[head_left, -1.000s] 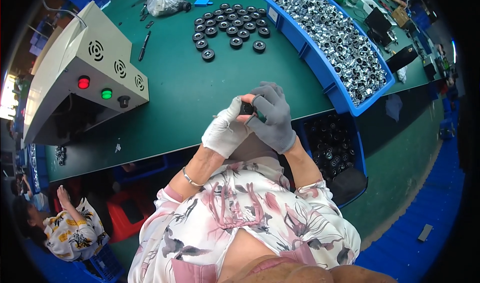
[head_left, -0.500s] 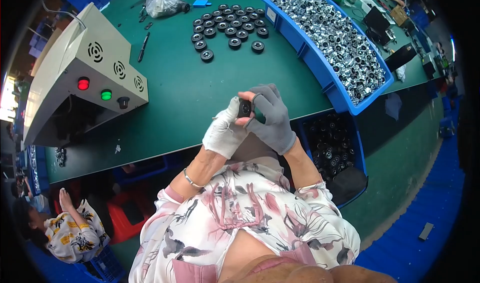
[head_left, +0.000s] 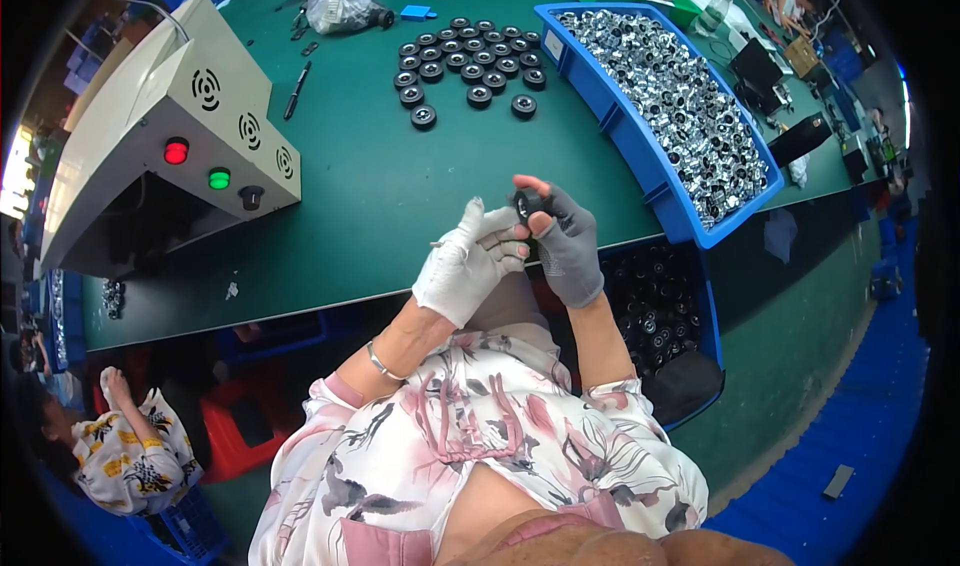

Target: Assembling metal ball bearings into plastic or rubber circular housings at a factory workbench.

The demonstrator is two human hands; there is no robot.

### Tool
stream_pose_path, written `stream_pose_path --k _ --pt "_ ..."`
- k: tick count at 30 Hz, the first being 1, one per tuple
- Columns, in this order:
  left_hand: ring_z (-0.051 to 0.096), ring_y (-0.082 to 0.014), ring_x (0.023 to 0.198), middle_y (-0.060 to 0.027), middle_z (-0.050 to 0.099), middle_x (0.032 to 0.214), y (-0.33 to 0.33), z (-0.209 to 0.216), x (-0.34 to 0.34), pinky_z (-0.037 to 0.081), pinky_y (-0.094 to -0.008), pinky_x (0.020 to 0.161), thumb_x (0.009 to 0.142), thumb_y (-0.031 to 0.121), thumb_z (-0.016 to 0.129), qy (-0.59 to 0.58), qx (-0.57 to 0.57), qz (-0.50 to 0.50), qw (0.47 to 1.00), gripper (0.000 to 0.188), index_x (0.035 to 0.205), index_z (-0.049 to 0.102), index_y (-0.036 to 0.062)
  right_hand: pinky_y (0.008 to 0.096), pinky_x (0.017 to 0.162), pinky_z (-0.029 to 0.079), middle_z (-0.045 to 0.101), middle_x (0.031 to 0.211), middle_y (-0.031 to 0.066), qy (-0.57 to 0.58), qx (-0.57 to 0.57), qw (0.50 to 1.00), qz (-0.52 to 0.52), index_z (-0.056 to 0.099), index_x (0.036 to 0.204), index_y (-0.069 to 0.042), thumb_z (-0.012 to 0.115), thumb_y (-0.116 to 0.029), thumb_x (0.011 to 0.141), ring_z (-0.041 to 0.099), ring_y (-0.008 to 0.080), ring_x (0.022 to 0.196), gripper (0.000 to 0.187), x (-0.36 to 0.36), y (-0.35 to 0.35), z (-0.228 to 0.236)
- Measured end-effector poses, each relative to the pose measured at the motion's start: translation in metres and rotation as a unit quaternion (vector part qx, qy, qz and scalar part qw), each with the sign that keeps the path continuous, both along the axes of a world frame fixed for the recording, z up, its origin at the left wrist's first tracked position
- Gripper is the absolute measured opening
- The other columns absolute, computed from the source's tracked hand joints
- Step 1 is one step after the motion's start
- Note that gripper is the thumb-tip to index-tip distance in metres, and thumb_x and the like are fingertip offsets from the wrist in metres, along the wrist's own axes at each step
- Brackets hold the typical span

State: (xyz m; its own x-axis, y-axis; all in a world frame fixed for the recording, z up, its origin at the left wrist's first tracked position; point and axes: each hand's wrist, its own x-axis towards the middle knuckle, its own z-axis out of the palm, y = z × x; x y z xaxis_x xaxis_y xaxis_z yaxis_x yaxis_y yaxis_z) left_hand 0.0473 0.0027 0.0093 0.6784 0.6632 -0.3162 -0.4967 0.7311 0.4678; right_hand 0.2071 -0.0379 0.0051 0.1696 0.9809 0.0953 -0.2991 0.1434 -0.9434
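My right hand, in a grey glove with bare fingertips, pinches a small black wheel between thumb and fingers above the table's front edge. Beside it, my left hand wears a white glove. Its fingers are stretched out and apart, with bare tips close to the wheel's lower side; whether they touch it I cannot tell. Farther back on the green table stands a cluster of similar black wheels with silvery centres.
At right, a blue bin holds many shiny metal parts. Below the table edge, another bin contains black wheels. A beige machine with red and green lights stands left, near a pen. Another person sits at lower left.
My hands have shifted slightly right. The left fingers have opened away from the wheel, which stays in my right hand and has turned. The whole view has moved a little.
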Motion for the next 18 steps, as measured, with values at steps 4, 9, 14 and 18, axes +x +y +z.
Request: stream_pose_path --k 4,9,14,18 --pt "0.062 -0.0195 0.090 -0.0110 0.065 0.105 -0.004 -0.007 -0.005 0.051 -0.0324 0.082 0.103 0.037 0.056 -0.029 0.036 -0.007 0.999 0.049 0.126 0.057 -0.0056 0.0241 0.063 0.052 0.061 0.106 0.0081 0.139 0.001 0.990 0.035 0.054 0.132 0.002 0.068 -0.040 0.095 0.061 0.0105 0.082 0.058 -0.002 -0.003 0.000" --pt "0.063 -0.0165 0.090 -0.0083 0.067 0.103 -0.008 0.003 -0.003 0.050 -0.0289 0.080 0.100 0.022 0.062 0.028 0.061 -0.055 0.996 0.031 0.122 0.061 0.0005 0.0234 0.060 0.050 0.060 0.101 0.0070 0.180 -0.016 0.982 0.058 0.056 0.127 0.002 0.063 -0.043 0.097 0.057 0.0090 0.077 0.055 0.001 -0.009 -0.007" --pt "0.063 -0.0162 0.091 -0.0075 0.067 0.107 -0.009 0.012 0.003 0.050 -0.0284 0.079 0.100 0.022 0.063 0.035 0.059 -0.050 0.996 0.027 0.117 0.063 0.0023 0.0234 0.067 0.049 0.061 0.101 0.0061 0.177 -0.026 0.982 0.067 0.058 0.126 0.001 0.061 -0.045 0.098 0.056 0.0093 0.080 0.054 0.001 -0.012 -0.003" --pt "0.064 -0.0152 0.091 -0.0053 0.068 0.105 -0.006 0.008 0.011 0.050 -0.0284 0.078 0.097 0.021 0.068 0.008 0.047 0.007 0.999 0.023 0.113 0.064 0.0047 0.0207 0.080 0.046 0.062 0.109 0.0052 -0.004 0.030 0.999 0.018 0.059 0.128 0.002 0.058 -0.039 0.101 0.057 0.0086 0.090 0.050 -0.011 -0.004 0.001"
